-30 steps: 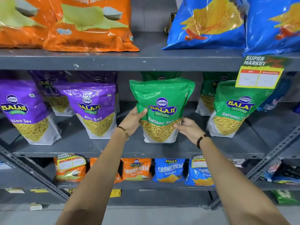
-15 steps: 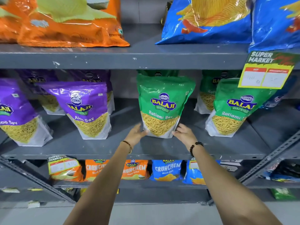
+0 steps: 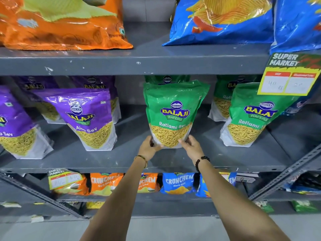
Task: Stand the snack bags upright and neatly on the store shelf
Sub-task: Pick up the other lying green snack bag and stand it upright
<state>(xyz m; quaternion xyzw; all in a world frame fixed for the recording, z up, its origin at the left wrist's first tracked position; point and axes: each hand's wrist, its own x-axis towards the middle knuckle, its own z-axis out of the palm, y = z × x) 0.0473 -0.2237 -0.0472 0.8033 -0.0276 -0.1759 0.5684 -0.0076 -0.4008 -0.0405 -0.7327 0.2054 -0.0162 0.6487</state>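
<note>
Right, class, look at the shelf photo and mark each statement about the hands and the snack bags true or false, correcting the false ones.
1. Both hands hold the middle green Ratlami Sev bag at its bottom corners. True: the left hand and right hand grip its base.
2. That bag lies flat on the middle shelf. False: it stands upright.
3. The purple Aloo Sev bags stand left of it. True.
4. The right wrist wears a gold bangle. False: it wears a dark bead bracelet; the gold bangle is on the left wrist.
5. The price tag hangs at the upper left. False: it hangs at the upper right.
</note>
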